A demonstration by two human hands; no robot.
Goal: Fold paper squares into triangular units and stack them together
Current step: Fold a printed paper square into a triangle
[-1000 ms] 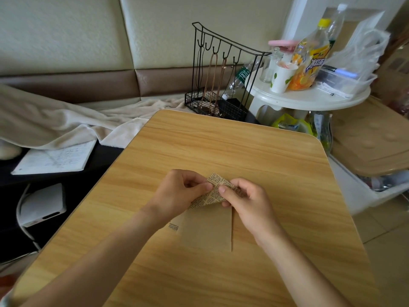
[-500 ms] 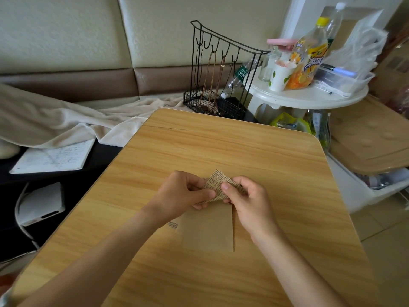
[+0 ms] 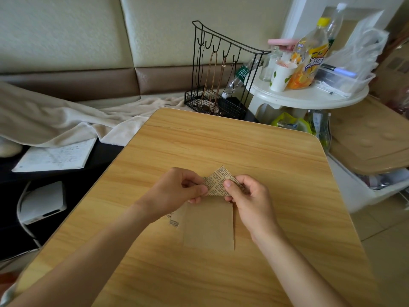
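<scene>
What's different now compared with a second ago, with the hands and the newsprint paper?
Very little. Both hands still pinch the newsprint paper, left hand and right hand working it just above the table; the printed tip stands a bit more upright between the thumbs. The plain brown sheet beneath has not moved.

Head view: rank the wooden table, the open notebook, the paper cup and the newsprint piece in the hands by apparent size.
1. Wooden table, by far.
2. Notebook.
3 and 4. Paper cup and newsprint piece look alike; the cup stands much farther away and fingers hide part of the piece, so no ranking.
</scene>
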